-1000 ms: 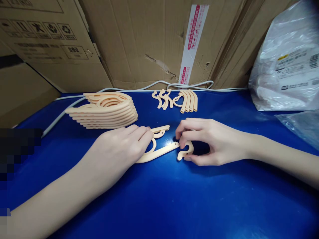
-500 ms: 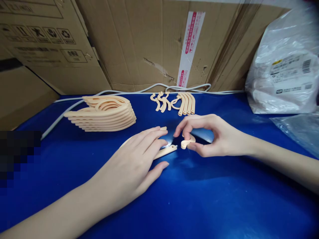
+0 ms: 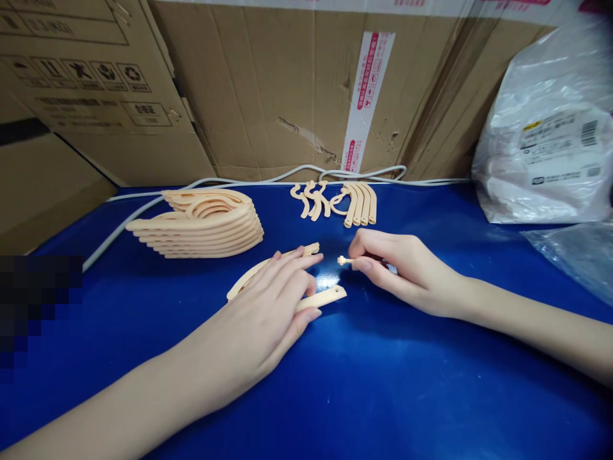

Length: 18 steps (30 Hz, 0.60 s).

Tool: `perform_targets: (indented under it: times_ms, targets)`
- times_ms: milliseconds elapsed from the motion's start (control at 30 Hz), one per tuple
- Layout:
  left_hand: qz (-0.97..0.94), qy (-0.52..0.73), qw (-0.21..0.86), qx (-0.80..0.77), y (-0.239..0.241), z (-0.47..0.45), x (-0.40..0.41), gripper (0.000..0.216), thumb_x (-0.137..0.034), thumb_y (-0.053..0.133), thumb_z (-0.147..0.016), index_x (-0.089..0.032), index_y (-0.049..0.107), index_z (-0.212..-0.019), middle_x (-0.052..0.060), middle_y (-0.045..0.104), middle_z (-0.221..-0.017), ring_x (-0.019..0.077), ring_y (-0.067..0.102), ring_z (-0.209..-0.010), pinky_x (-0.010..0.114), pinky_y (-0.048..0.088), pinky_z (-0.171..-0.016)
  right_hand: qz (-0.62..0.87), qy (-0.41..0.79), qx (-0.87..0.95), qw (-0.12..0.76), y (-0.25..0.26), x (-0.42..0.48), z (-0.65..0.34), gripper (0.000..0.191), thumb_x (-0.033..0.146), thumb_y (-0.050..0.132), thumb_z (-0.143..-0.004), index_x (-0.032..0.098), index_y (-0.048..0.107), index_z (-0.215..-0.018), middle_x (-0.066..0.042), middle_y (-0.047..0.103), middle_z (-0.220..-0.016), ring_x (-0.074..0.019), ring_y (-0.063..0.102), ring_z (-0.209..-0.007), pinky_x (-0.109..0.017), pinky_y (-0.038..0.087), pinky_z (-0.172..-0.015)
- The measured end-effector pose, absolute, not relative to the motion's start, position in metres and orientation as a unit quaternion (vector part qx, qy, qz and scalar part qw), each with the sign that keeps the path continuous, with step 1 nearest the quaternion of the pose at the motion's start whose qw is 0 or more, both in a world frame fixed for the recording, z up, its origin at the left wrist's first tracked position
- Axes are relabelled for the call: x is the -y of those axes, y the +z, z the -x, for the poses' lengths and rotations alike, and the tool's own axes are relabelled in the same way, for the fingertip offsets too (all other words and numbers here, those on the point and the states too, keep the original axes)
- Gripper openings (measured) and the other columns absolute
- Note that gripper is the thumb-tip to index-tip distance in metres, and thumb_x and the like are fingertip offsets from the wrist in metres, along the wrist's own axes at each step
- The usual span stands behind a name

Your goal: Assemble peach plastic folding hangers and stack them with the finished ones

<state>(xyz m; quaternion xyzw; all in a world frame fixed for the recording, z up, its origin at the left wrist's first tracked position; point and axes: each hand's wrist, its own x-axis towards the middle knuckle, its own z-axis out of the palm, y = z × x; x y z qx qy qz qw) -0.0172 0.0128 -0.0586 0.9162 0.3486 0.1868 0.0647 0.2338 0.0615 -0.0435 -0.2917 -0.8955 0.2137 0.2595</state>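
Note:
My left hand point(image 3: 268, 306) lies flat, fingers stretched out, on a peach plastic hanger body point(image 3: 330, 298) resting on the blue table point(image 3: 364, 390). My right hand point(image 3: 397, 268) is closed in a pinch on a small peach hook piece point(image 3: 343, 260), whose stem end points left toward the hanger body; most of the hook is hidden in the fingers. The two parts are apart by a small gap.
A stack of peach hanger bodies point(image 3: 201, 223) sits at the back left. Loose hooks and curved arms point(image 3: 335, 202) lie at the back middle. A white cable point(image 3: 268, 182) runs along cardboard boxes point(image 3: 287, 83). A plastic bag point(image 3: 546, 140) stands at the right.
My right hand lifted the hook off the table and turned it so its stem points left. My left hand slid down and flattened over the hanger body.

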Motion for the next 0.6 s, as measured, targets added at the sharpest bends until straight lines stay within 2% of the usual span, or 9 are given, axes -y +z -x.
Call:
perform_targets:
  times_ms: [167,300,400,600]
  targets:
    - [-0.908,0.181,0.098,-0.364,-0.058,0.019,-0.012,0.006,-0.025,0.036,-0.106,-0.023,0.042,-0.107,0.015,0.048,-0.152,0.0219,0.034,-0.149,0.054,0.035,-0.119,0.347,0.207,0.889,0.216,-0.047,-0.057,-0.232,0.032,0.041,0.032,-0.107,0.020,0.051,-0.092,0.003,0.058,-0.071,-0.0105,0.052,-0.058,-0.025,0.037,-0.059]
    - [-0.900,0.199,0.118,-0.370,-0.060,0.019,-0.012,0.007,-0.027,0.035,-0.106,-0.024,0.041,-0.105,0.012,0.047,-0.153,0.0207,0.032,-0.150,0.052,0.034,-0.121,0.344,0.215,0.894,0.191,-0.048,-0.054,-0.231,0.039,0.040,0.026,-0.108,0.018,0.056,-0.099,-0.002,0.065,-0.081,-0.0140,0.059,-0.068,-0.028,0.039,-0.065]
    - [-0.897,0.200,0.121,-0.376,-0.060,0.019,-0.012,0.006,-0.027,0.035,-0.106,-0.024,0.041,-0.107,0.012,0.047,-0.153,0.0212,0.035,-0.149,0.052,0.035,-0.120,0.330,0.221,0.901,0.176,-0.047,-0.052,-0.230,0.042,0.038,0.024,-0.108,0.017,0.057,-0.095,-0.003,0.063,-0.080,-0.0142,0.058,-0.067,-0.028,0.039,-0.066]
    - [-0.897,0.201,0.118,-0.376,-0.057,0.018,-0.012,0.007,-0.025,0.035,-0.106,-0.024,0.040,-0.103,0.016,0.052,-0.148,0.0246,0.041,-0.146,0.056,0.040,-0.116,0.324,0.241,0.897,0.182,-0.044,-0.047,-0.225,0.040,0.038,0.026,-0.107,0.019,0.052,-0.083,0.002,0.053,-0.068,-0.0104,0.047,-0.056,-0.025,0.035,-0.058]
